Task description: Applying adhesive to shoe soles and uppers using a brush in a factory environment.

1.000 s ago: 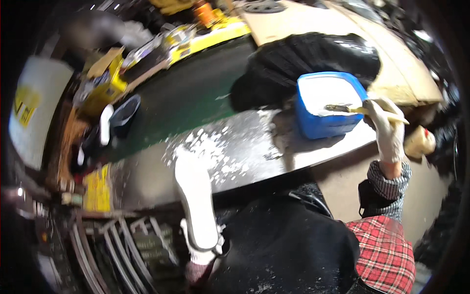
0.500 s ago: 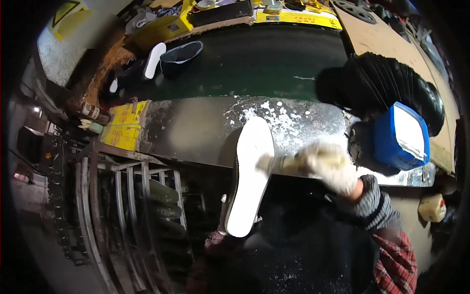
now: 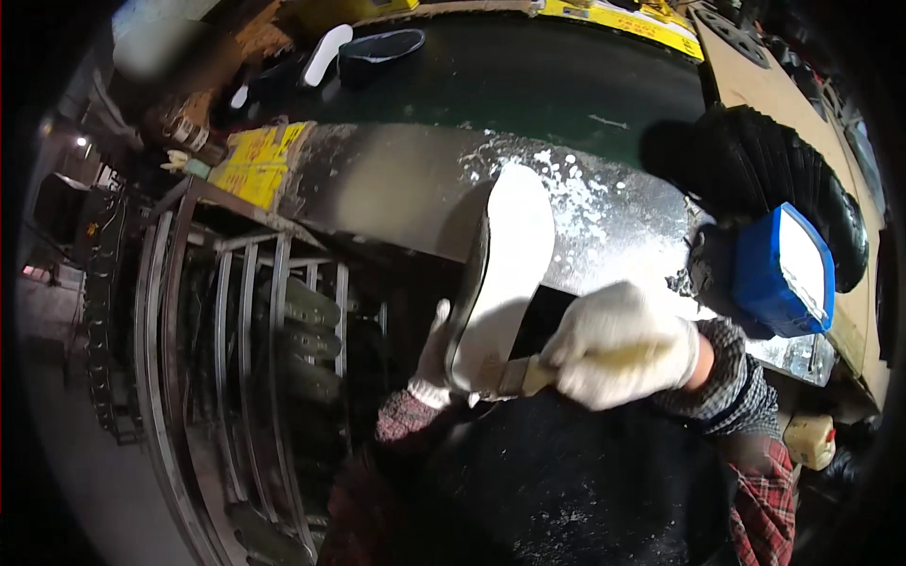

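A shoe (image 3: pixel 519 236) lies sole-up in front of me, its bottom coated white and its dark edge showing along the left side. My left hand (image 3: pixel 435 351), in a pale glove, supports it from the left and beneath; most of the fingers are hidden behind it. In my right hand (image 3: pixel 623 351), also gloved, is a flat brush (image 3: pixel 522 375) with a light handle. The bristles touch the shoe at the end nearest me. To the right, a blue tub (image 3: pixel 758 274) holds white liquid.
White splashes mark the metal ledge (image 3: pixel 387 184). Beyond it runs a dark green belt (image 3: pixel 538 85) with shoes (image 3: pixel 382 49) at far left. A row of black shoe parts (image 3: pixel 769 184) stands behind the tub. A metal rack (image 3: pixel 165 349) is at left, a plastic jug (image 3: pixel 810 441) at right.
The brush has moved from the middle of the sole to its near end. My left glove now shows beside the shoe. The whole view has shifted somewhat.
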`<state>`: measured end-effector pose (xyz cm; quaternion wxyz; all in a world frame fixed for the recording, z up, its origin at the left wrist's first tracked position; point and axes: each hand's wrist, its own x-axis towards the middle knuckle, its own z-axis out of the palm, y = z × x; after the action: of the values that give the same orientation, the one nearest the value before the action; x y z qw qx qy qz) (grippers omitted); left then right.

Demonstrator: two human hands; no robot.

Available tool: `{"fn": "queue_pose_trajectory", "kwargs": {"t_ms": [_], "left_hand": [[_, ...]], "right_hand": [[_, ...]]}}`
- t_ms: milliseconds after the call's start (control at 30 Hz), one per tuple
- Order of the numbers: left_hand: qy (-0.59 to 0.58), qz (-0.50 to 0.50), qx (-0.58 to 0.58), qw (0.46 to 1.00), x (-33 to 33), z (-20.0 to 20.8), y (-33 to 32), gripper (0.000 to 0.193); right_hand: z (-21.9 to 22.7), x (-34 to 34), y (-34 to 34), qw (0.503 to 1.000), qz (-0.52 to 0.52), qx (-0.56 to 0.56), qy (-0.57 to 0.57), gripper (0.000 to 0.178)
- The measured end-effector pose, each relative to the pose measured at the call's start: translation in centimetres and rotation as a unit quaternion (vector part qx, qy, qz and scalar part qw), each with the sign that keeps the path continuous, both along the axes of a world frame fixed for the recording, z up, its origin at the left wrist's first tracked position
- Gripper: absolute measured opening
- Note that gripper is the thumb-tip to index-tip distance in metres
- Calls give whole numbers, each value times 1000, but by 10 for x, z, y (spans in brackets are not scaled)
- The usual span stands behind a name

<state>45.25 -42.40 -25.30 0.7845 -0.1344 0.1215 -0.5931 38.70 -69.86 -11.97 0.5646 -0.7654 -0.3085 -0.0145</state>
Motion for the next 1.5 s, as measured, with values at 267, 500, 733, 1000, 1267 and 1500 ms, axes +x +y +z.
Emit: {"fn": "queue_pose_trajectory", "kwargs": {"t_ms": [267, 500, 733, 1000, 1267, 1500], "left_hand": [[-110, 108, 144, 977, -6, 27, -16, 72], [-177, 75, 234, 953, -1, 8, -14, 83], [-23, 48, 50, 997, 9, -17, 16, 80], [-97, -50, 102, 989, 45, 22, 17, 104], [-103, 209, 319, 919, 168, 85, -48, 61], [-477, 131, 391, 776, 139, 123, -219, 45]], "right_hand": [[13, -27, 17, 990, -42, 73, 112, 20], [-2, -34, -8, 990, -70, 97, 70, 26], [-45, 32, -51, 949, -281, 102, 104, 18], [-26, 18, -11, 976, -184, -38, -113, 37], [30, -74, -109, 901, -324, -173, -232, 30], [36, -219, -310, 598, -687, -102, -400, 26]]}}
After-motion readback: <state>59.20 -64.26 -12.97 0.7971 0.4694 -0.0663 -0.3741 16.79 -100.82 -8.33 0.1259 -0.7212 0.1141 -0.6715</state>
